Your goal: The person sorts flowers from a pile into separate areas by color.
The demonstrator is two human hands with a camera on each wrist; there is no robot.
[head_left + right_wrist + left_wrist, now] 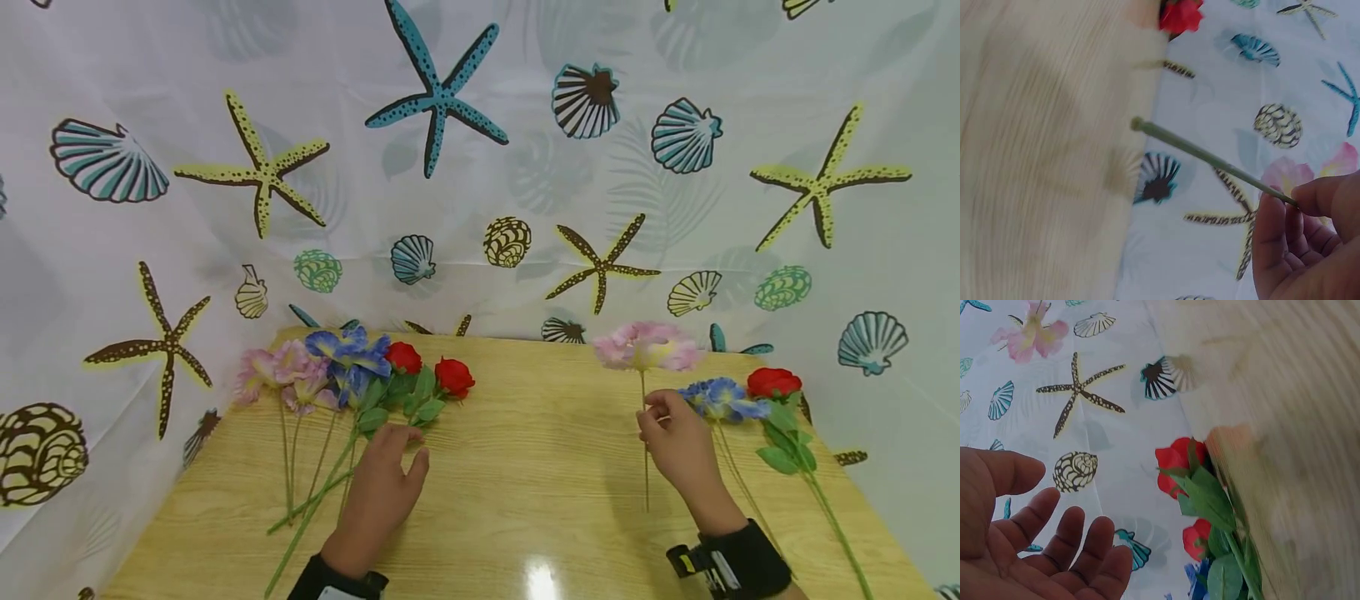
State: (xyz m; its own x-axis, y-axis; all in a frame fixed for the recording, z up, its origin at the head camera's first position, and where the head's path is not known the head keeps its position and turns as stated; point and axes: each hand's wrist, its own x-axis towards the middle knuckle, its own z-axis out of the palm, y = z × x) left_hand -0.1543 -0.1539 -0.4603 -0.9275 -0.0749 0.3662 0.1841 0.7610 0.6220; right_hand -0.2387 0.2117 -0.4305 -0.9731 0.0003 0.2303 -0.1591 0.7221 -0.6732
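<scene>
My right hand [678,442] pinches the thin green stem of a pink artificial flower [647,346], which stands upright over the table's right half. In the right wrist view the stem's lower end [1138,124] sticks out from between thumb and fingertips. On the left, my left hand [386,483] holds nothing, its fingers relaxed, as the left wrist view also shows. It hovers by the stems of two red roses [454,377]. Blue flowers [351,354] and pink flowers [288,371] lie beside those roses.
Right of my right hand lie a blue flower [723,398] and a red rose [774,382] with a long leafy stem. Behind the wooden table [525,467] hangs a white cloth [480,200] printed with starfish and shells. Both wrists wear black bands.
</scene>
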